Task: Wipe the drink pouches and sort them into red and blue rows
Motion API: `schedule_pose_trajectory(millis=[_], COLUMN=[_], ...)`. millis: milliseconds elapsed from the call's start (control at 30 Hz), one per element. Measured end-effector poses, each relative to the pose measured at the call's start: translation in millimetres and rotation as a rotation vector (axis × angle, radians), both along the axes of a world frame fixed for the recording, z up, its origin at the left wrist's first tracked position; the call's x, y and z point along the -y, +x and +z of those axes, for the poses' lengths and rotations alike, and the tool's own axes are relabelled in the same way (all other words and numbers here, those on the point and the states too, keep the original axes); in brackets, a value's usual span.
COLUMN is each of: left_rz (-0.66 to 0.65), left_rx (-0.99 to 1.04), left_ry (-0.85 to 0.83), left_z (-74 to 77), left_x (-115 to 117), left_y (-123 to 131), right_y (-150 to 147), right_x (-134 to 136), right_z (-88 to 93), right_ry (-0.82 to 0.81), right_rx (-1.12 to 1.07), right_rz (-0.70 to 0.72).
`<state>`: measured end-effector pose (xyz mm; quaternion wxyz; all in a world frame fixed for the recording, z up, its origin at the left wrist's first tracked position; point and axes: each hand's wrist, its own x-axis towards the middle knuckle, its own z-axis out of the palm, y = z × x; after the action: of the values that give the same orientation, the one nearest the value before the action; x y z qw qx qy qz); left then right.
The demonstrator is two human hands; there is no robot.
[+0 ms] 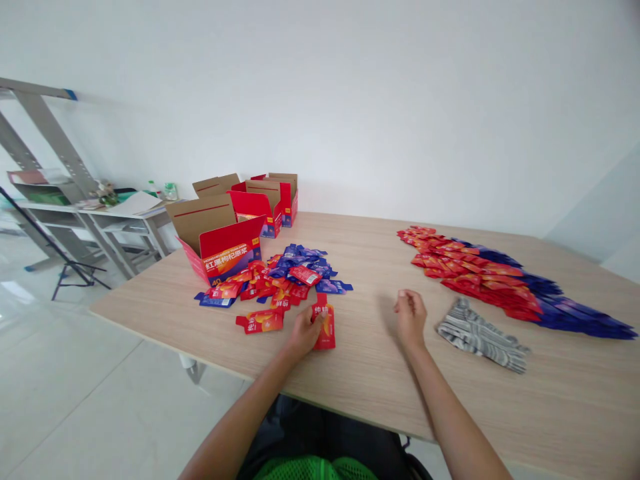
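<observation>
My left hand (pixel 303 331) rests on the wooden table (pixel 370 373) and pinches a red and orange pouch (pixel 326 327) that lies flat just right of it. Behind it spreads a loose heap of red and blue pouches (pixel 285 277). A single red pouch (pixel 261 321) lies to the left of the hand. My right hand (pixel 410 315) sits loosely curled on the bare table, apart from any pouch, with nothing seen in it. Grey striped gloves (pixel 480 335) lie to its right.
An open red carton (pixel 220 243) stands behind the heap, with more open cartons (pixel 270 197) further back. A long fanned row of red and blue pouches (pixel 505 280) covers the right side. Metal shelving (pixel 75 213) and a stand stand at the left.
</observation>
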<state>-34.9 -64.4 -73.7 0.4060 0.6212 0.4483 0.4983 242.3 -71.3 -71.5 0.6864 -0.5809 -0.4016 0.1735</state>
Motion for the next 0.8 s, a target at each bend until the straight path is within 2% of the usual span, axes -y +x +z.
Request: schedule_pose_trajectory(millis=[133, 200, 267, 367, 533, 633, 700, 800], left_rz=[0.034, 0.057, 0.074, 0.074, 0.029, 0.049, 0.093, 0.177], left_rx=[-0.046, -0.056, -0.081, -0.117, -0.103, -0.055, -0.027, -0.030], left_ry=[0.036, 0.033, 0.027, 0.035, 0.023, 0.023, 0.016, 0.013], left_z=[-1.4, -2.7, -3.7, -4.7, -8.8, -11.8, -12.4, -11.1], left_x=[-0.9, -1.7, -1.8, -0.5, 3.3, 4.2, 3.9, 3.8], left_y=[2.0, 2.6, 2.8, 2.1, -2.2, -5.2, -6.9, -8.8], right_y=[-36.3, -38.2, -31.5, -15.6, -0.3, -7.8, -22.3, -58.0], right_x=[-17.2, -28.8, -42.6, -66.0, -94.9, -98.5, -97.0, -92.1], right_z=[-16.7, -21.1, -21.0, -15.2, -3.8, -2.2, -4.7, -11.9], right_ry=[-0.094, -0.121, -0.129, -0.150, -0.134, -0.103, -0.073, -0.006], right_rx=[-0.048, -0.075, -0.101, -0.099, 0.021, 0.153, 0.289, 0.580], right_rz=[0.273, 0.334, 0.325, 0.210, -0.172, -0.255, -0.167, 0.134])
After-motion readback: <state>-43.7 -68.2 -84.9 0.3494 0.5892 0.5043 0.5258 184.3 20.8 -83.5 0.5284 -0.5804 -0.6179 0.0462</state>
